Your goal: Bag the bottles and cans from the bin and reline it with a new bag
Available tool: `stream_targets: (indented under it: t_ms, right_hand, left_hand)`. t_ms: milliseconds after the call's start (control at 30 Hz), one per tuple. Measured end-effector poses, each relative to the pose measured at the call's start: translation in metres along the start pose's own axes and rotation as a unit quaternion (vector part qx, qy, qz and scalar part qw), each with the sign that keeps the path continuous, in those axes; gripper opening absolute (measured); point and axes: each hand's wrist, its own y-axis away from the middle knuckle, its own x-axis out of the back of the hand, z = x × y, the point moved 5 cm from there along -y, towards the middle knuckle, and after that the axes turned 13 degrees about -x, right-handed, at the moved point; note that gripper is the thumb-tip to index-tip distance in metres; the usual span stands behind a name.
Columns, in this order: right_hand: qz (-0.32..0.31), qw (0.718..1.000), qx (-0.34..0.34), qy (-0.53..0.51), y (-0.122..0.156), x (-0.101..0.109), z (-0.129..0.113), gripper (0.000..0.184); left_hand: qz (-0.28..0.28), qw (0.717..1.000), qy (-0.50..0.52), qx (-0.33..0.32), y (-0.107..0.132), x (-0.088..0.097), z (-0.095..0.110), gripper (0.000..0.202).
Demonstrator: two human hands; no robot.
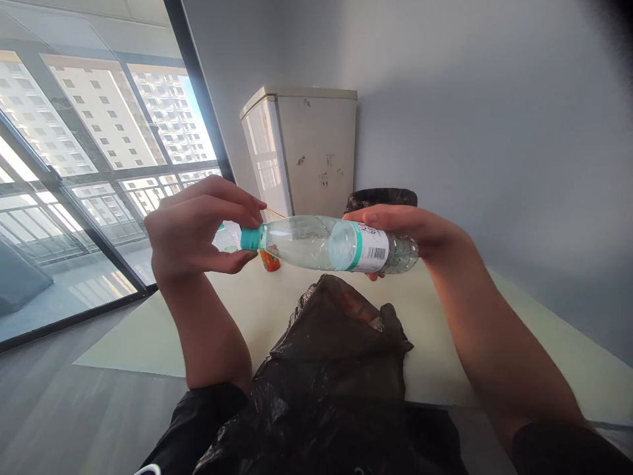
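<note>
A clear plastic bottle (301, 243) with a green cap and a white-and-green label lies sideways in the air between my two hands. The cap end points left, and thumb and fingers of my left hand (202, 227) pinch the green cap (250, 239). My right hand (410, 227) is wrapped around the labelled lower part from behind; most of its fingers are hidden by the bottle. Below, a black plastic bag (331, 356) spreads over the table's near edge, with something reddish showing at its top.
Behind the bottle, an orange can (270, 260) stands on the pale table (188, 336). Another clear bottle, partly covered by my left hand, is beside it. A black-lined bin (383, 196) shows behind my right hand. A white fridge (316, 152) stands at the back, glass doors (89, 165) at left.
</note>
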Motion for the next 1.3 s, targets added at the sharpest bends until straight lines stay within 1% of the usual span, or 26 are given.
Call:
stream_targets:
  t_ms: [67,133,233,300,367,400,467,567,633,700,767,867,967,1100,1200,1300]
  right_hand:
    - [-0.007,1.0,0.006,-0.009,-0.004,0.0,0.001,0.047]
    - [-0.002,1.0,0.02,-0.011,-0.006,-0.001,0.0,0.044]
    - [0.032,0.999,0.027,-0.005,-0.006,-0.001,-0.003,0.044]
    - [0.058,0.998,0.014,0.003,-0.008,-0.002,-0.002,0.052]
    - [0.068,0.998,0.008,0.014,-0.012,-0.006,0.0,0.059]
    - [0.066,0.998,0.014,0.021,-0.014,-0.008,-0.001,0.059]
    - [0.064,0.996,0.034,0.05,-0.018,-0.012,-0.002,0.054]
    - [0.109,0.985,0.043,0.129,-0.02,-0.012,-0.005,0.047]
    - [0.146,0.973,0.036,0.175,-0.019,-0.009,-0.007,0.05]
    - [0.168,0.964,0.033,0.202,-0.018,-0.007,-0.008,0.051]
    - [0.186,0.957,0.034,0.219,-0.016,-0.004,-0.009,0.05]
    - [0.211,0.948,0.037,0.235,-0.013,-0.001,-0.009,0.048]
    - [0.218,0.945,0.039,0.239,-0.011,-0.001,-0.009,0.047]
    - [0.216,0.946,0.038,0.238,-0.009,-0.001,-0.01,0.046]
    - [0.212,0.945,0.038,0.245,-0.01,-0.001,-0.01,0.046]
    - [0.207,0.943,0.038,0.259,-0.01,-0.001,-0.01,0.045]
  left_hand:
    - [0.002,1.0,-0.002,0.003,0.0,0.002,0.0,0.039]
    - [0.029,1.0,-0.008,-0.006,-0.004,0.004,0.004,0.033]
    - [0.078,0.997,-0.018,-0.015,-0.011,0.006,0.009,0.028]
    - [0.099,0.995,-0.022,-0.005,-0.012,0.006,0.011,0.031]
    - [0.114,0.993,-0.022,0.018,-0.01,0.006,0.01,0.03]
    - [0.12,0.992,-0.023,0.033,-0.009,0.007,0.01,0.029]
    - [0.128,0.99,-0.03,0.06,-0.008,0.009,0.01,0.027]
    - [0.135,0.987,-0.03,0.081,-0.007,0.014,0.01,0.028]
    - [0.145,0.985,-0.025,0.088,-0.005,0.018,0.008,0.027]
    - [0.158,0.982,-0.035,0.102,-0.001,0.024,0.004,0.026]
    - [0.18,0.973,-0.063,0.128,0.007,0.032,-0.003,0.024]
    - [0.197,0.956,-0.096,0.194,0.023,0.044,-0.015,0.024]
    - [0.175,0.937,-0.132,0.273,0.044,0.057,-0.028,0.029]
    - [0.107,0.904,-0.177,0.374,0.084,0.075,-0.05,0.035]
    - [0.068,0.859,-0.18,0.474,0.116,0.081,-0.072,0.043]
    - [0.032,0.809,-0.173,0.561,0.137,0.074,-0.089,0.048]
